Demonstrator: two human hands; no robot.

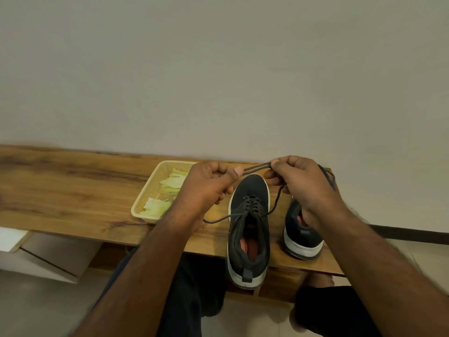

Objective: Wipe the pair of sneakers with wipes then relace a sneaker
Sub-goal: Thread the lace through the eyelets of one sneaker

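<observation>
Head view: both hands [209, 183] [303, 181] pinch the dark sneaker's [249, 229] thin lace [257, 167].

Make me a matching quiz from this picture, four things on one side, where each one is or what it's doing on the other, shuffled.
Things:
1. basket
2. used wipes
3. laced sneaker
4. shoelace

States:
A. stretched between the left hand and right hand
B. lying inside the basket
C. on the bench, heel over the near edge
D. on the bench, left of both sneakers

Pairs: 1-D, 2-B, 3-C, 4-A
</observation>
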